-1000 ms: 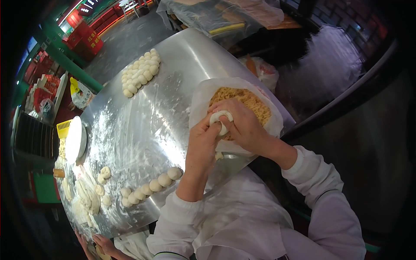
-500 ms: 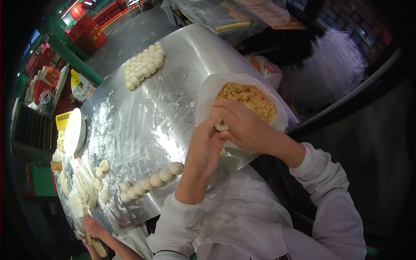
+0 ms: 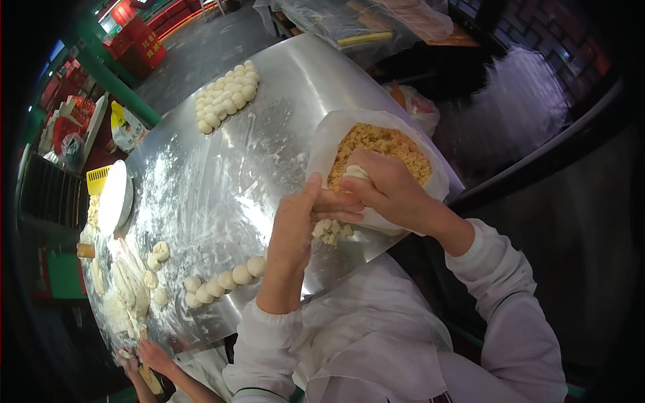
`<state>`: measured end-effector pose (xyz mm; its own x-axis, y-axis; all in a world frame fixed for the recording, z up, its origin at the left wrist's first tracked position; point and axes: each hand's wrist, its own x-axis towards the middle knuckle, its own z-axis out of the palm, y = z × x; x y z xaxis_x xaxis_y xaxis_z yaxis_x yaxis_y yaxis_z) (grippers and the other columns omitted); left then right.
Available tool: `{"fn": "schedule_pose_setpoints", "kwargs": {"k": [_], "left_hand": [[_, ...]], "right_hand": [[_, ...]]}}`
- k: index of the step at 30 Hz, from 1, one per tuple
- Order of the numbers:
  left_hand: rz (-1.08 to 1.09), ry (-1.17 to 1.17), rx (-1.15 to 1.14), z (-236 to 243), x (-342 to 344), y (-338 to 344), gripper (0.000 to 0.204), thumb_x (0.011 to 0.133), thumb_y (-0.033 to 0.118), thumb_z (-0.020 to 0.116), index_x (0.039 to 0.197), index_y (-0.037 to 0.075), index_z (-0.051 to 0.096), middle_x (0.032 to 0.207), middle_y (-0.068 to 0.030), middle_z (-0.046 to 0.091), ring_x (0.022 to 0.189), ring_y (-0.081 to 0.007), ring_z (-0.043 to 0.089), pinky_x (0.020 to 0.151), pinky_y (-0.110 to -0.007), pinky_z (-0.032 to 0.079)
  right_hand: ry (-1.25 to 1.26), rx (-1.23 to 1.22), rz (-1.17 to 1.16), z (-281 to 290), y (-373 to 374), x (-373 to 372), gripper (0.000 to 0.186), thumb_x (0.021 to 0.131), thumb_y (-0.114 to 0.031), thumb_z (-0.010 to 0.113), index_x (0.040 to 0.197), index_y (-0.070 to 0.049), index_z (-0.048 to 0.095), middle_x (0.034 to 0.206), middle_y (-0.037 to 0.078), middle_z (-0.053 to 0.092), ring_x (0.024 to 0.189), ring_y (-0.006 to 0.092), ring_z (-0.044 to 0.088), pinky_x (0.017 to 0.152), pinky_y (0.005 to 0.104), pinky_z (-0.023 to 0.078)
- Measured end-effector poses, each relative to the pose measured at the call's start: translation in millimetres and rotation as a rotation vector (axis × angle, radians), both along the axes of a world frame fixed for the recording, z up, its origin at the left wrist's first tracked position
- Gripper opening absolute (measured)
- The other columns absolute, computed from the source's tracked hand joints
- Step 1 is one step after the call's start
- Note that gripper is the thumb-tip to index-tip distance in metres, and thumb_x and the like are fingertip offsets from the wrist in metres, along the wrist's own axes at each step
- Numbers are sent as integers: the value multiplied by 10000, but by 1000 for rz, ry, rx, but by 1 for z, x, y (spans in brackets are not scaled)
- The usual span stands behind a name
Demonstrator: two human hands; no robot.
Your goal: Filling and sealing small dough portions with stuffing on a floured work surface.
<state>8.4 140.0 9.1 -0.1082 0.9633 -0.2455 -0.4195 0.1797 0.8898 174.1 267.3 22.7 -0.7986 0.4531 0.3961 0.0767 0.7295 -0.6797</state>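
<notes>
My right hand is closed around a lump of white dough, which shows between thumb and forefinger over the near rim of the filling container. Just left of it, my left hand is open, its fingers stretched toward the right hand and its thumb raised. A crumbly yellowish filling lies in the container, lined with white plastic. Below my left fingers, a small pile of dough bits rests on the metal table. A row of dough balls runs left from my left wrist.
Rows of dough balls sit at the table's far edge. On the left are a white bowl, a yellow basket and a long dough piece on the floured metal table. Another person's hands work at lower left.
My hands have come apart: the left has moved left and opened, while the right keeps the dough. The pile of dough bits has come into fuller view. The other person's hands have shifted.
</notes>
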Motion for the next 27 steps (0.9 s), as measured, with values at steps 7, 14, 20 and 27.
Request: {"fn": "schedule_pose_setpoints", "kwargs": {"k": [7, 14, 20, 27], "left_hand": [[562, -71, 355, 9, 47, 14, 708, 1094, 517, 231, 1531, -33, 318, 1506, -162, 435, 1413, -254, 408, 1152, -386, 341], [612, 19, 272, -4, 53, -32, 556, 1090, 461, 384, 1303, -29, 541, 1130, -107, 638, 1031, -181, 629, 907, -310, 507], [352, 55, 81, -6, 6, -62, 606, 1069, 541, 382, 1251, -5, 573, 792, -76, 605, 620, -126, 570, 558, -264, 475], [354, 101, -103, -27, -15, -92, 644, 1075, 546, 331, 1065, -13, 648, 689, -55, 593, 609, -133, 582, 547, -254, 472]], "right_hand": [[377, -92, -47, -7, -58, -53, 420, 1050, -379, 484, 1190, -4, 613, 1216, 200, 612, 1096, 341, 607, 916, 422, 481], [461, -265, -30, -7, -59, -70, 515, 1067, -440, 410, 1270, -9, 607, 1345, 209, 569, 1221, 327, 554, 1006, 410, 447], [144, -147, 8, -2, -62, -54, 308, 968, -328, 648, 1057, -34, 659, 907, 104, 662, 852, 231, 639, 772, 379, 479], [65, -6, 272, -28, -99, -77, 119, 905, -155, 648, 943, -49, 608, 848, 100, 590, 819, 280, 579, 796, 396, 410]]}}
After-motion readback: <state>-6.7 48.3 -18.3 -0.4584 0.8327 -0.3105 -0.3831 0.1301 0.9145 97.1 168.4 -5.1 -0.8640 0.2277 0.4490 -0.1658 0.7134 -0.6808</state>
